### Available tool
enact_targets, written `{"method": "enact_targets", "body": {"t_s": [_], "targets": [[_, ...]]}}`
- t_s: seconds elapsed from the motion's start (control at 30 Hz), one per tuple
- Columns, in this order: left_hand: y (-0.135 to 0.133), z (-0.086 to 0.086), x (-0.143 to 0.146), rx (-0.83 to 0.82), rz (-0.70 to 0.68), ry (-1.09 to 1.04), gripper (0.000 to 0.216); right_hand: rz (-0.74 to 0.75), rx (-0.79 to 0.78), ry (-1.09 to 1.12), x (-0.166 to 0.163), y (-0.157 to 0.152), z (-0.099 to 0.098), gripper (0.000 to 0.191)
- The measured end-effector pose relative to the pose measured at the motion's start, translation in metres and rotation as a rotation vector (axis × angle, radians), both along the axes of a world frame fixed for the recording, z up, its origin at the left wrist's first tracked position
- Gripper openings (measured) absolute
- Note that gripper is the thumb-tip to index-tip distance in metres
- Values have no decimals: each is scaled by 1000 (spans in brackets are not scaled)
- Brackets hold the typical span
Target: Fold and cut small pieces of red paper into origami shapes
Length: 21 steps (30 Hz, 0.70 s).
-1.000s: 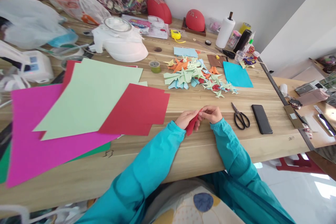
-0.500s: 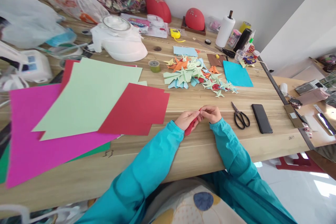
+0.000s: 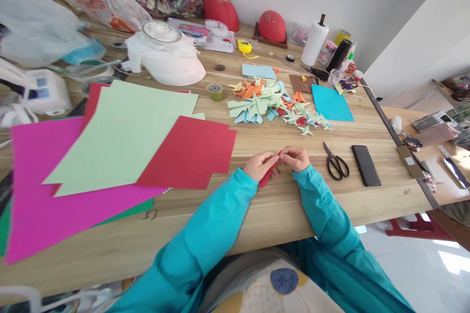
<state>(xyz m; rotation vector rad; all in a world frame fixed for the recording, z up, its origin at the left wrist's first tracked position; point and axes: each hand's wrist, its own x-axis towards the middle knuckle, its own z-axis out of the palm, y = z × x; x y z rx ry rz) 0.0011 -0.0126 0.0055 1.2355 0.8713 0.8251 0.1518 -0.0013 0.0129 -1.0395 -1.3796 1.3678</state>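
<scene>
Both my hands meet low on the wooden table (image 3: 279,205), pinching a small folded red paper (image 3: 267,176) between them. My left hand (image 3: 259,165) grips its lower left part, fingers curled round it. My right hand (image 3: 295,157) pinches its upper end with fingertips pressed together. Most of the paper is hidden by the fingers. Teal sleeves cover both arms.
Large paper sheets lie to the left: red (image 3: 191,151), pale green (image 3: 125,132), magenta (image 3: 40,195). A heap of folded paper shapes (image 3: 275,105) and a teal sheet (image 3: 330,102) lie beyond. Scissors (image 3: 335,162) and a black phone (image 3: 366,165) rest to the right. Bags and clutter fill the back.
The hands have stayed in place; the fingers have shifted slightly on the red paper, and less of it shows below the left hand.
</scene>
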Motion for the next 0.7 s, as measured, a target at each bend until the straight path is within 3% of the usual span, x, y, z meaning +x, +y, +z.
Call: {"method": "enact_targets", "body": {"t_s": [0.17, 0.4, 0.7], "targets": [[0, 0, 0, 69, 56, 29, 33, -24, 22, -9, -1, 0, -2, 30], [3, 0, -2, -132, 11, -98, 40, -21, 26, -22, -1, -1, -3, 29], [4, 5, -4, -188, -12, -137, 42, -16, 0, -17, -1, 0, -6, 31]]}}
